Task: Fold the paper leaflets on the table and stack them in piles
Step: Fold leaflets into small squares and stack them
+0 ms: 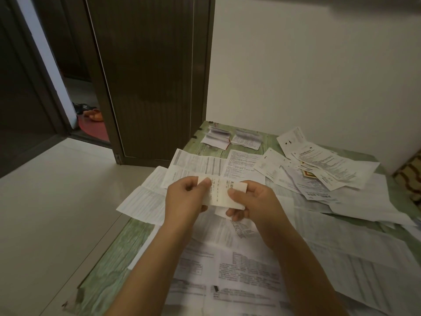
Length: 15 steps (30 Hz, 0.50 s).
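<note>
The left hand (184, 197) and the right hand (252, 201) are both pinching one folded leaflet (222, 195), each hand clamping a short end. The leaflet is hovering above the counter (107, 258), over the loose sheets. Its long axis is running left to right across the person, its right end is dipping slightly, and its printed side is facing up. Two piles of folded leaflets are sitting at the counter's far edge, the left pile (216, 139) just beside the right pile (247, 137). Unfolded leaflets (319, 169) are lying overlapped across the counter, too layered to count.
</note>
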{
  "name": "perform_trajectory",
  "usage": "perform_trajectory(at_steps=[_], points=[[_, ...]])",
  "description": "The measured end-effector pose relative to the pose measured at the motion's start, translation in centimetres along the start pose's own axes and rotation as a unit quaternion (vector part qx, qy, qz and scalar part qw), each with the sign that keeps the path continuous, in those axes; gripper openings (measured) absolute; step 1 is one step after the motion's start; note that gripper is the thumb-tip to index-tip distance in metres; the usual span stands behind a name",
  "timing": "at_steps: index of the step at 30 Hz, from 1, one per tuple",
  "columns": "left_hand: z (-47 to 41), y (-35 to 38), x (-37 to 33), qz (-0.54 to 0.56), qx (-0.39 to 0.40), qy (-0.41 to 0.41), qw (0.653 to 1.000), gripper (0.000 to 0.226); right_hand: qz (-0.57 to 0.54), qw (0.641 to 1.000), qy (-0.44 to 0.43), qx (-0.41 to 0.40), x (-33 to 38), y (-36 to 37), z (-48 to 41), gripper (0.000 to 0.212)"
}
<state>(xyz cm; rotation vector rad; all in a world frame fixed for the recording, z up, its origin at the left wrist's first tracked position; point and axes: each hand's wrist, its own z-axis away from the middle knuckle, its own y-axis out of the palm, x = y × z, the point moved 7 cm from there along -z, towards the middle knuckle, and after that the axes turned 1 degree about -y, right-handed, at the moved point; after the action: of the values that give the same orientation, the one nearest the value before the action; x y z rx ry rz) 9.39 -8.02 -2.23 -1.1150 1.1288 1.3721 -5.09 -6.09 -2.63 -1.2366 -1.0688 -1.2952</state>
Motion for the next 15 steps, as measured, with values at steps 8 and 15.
perform_trajectory(at_steps=[8, 15], points=[[-0.2, 0.2, -0.3, -0.044, 0.038, 0.005, 0.998, 0.012, 0.000, 0.999, -0.029, -0.044, 0.4, -0.5, 0.0, 0.006], [0.3, 0.9, 0.1, -0.006, 0.158, -0.069, 0.985, 0.036, -0.052, 0.994, -0.004, -0.094, 0.1, -1.3, 0.1, 0.010]])
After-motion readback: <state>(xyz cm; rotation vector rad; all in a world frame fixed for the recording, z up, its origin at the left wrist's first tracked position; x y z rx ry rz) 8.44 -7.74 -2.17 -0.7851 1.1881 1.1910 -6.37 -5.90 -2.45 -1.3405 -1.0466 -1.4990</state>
